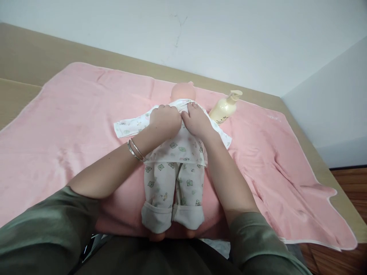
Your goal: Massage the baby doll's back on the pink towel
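Note:
A baby doll lies on a pink blanket, its head away from me and its feet toward me. It wears a white printed shirt with the sleeves spread out to both sides. White printed pants with turned-up cuffs cover its legs. My left hand, with bangles at the wrist, is closed on the shirt's upper front near the collar. Close beside it, my right hand pinches the same shirt front. What lies under my fingers is hidden.
A pale yellow pump bottle stands on the blanket just beyond the shirt's right sleeve. The pink blanket spreads over a wooden table, rumpled at the right. A white wall rises behind the table's far edge.

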Motion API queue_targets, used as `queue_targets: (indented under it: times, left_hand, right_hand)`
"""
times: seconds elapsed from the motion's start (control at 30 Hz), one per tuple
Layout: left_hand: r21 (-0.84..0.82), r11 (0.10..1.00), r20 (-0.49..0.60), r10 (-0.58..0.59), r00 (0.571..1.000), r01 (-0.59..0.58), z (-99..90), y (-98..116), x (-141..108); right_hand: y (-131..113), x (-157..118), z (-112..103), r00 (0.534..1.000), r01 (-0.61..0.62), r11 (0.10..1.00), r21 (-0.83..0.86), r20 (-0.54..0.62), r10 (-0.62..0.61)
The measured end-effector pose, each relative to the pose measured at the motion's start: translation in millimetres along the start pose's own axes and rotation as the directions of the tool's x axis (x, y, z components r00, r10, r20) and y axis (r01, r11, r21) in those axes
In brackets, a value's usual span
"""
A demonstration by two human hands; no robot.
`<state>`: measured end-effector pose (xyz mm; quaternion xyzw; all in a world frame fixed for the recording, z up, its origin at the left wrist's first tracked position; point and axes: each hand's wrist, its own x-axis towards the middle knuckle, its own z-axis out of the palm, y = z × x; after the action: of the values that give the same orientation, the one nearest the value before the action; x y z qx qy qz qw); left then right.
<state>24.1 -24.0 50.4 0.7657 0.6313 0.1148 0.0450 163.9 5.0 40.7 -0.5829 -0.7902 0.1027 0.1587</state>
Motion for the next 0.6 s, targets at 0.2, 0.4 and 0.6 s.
queue_targets:
  times: [0.2,0.4,0.6]
  left_hand:
    - [-0.049,0.998,-0.037,-0.038,0.999,0.036,2.8,-3,6]
    - [-0.207,0.978,-0.047,-0.044,0.998,0.034,19.8,-21,26]
    - [-0.227,0.973,-0.083,-0.059,0.995,0.039,25.8,-21,25]
  right_hand:
    - [0,1,3,1.0,-0.005,1.0,0.01,-0.025,0.005]
    - [2,2,3,1.0,-0.001,1.0,0.012,-0.027,0.002]
    - [0,2,5,0.998,-0.01,1.0,0.0,-0.065,0.01]
